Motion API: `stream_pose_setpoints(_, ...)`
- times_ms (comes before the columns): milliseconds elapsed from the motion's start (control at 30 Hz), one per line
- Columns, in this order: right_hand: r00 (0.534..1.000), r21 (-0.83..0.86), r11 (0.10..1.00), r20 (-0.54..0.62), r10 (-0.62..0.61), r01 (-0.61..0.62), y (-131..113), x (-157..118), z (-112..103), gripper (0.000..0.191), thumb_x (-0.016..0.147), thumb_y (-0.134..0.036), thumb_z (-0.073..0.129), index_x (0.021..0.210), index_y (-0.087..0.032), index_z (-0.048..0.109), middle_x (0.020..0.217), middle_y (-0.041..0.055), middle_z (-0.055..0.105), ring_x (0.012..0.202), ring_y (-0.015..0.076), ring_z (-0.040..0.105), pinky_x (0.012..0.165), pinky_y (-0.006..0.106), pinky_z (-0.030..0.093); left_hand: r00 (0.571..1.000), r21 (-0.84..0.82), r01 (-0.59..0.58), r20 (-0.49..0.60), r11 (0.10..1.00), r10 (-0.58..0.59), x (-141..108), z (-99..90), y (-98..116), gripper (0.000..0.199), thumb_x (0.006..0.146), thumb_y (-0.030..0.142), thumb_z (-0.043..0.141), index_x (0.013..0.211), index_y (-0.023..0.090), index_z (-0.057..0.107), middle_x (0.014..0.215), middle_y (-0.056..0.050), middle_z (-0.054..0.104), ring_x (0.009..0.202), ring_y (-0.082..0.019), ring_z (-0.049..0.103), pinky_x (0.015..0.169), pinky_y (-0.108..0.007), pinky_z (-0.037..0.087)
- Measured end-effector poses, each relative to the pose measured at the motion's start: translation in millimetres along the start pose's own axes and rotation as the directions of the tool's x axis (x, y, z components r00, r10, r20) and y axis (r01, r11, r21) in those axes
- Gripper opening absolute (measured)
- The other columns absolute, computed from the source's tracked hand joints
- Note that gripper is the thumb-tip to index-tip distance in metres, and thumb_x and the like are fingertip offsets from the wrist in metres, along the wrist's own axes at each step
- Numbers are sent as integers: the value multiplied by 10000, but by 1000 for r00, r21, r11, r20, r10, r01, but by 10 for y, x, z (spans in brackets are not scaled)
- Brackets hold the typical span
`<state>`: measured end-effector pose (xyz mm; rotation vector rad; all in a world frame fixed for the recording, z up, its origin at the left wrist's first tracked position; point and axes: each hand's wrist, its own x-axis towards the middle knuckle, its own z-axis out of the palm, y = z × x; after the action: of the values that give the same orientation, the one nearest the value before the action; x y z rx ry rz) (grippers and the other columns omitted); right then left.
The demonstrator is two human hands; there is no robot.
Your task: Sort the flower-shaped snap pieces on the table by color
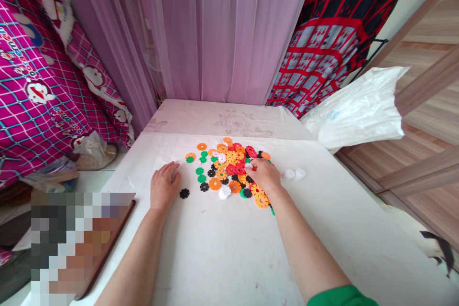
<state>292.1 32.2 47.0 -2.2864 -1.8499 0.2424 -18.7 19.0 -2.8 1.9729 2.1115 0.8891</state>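
From where I'm standing I count two hands, one left hand (164,184) and one right hand (264,173), with one green sleeve (342,296). There is one table (218,248), and on it one heap of notched discs (231,157); they overlap so much that I'd only venture a few dozen. Around its fringe, one black disc (184,193) lies apart beside the left hand, and one orange disc (202,146) sits alone at the far left. White discs (300,173) past the right hand number at least two. Beyond the table are one red-and-black cloth (319,38), one pink checked cloth (53,71) and one big white bag (369,110).
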Motion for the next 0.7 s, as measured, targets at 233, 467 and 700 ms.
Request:
stream_pose_setpoints(233,960,417,874,16,-280,248,-179,-475,-41,186,744,-321,665,915,-249,687,967,-5,687,797,139,613,721,249,454,1000,1,13,17,1000,-13,1,-4,9,359,879,296,450,1153,211,666,1319,-99,628,1242,-279,551,1098,-511,357)
stream_pose_setpoints(467,927,378,874,92,-363,305,-318,-699,5,151,729,-243,662,879,-249,674,966,1,666,868,161,610,798,276,451,1000,-4,21,16,1000,-21,-2,-5,8,355,882,299,449,1152,226,668,1319,-86,631,1244,-268,552,1097,-486,361)
stream_pose_setpoints(700,925,344,884,96,-368,316,-348,-689,47,184,734,-263,670,918,-259,679,995,3,664,933,171,607,809,278,450,1000,2,18,15,1000,-18,-1,-5,4,366,882,303,440,1159,220,664,1320,-88,631,1243,-264,551,1089,-471,369)
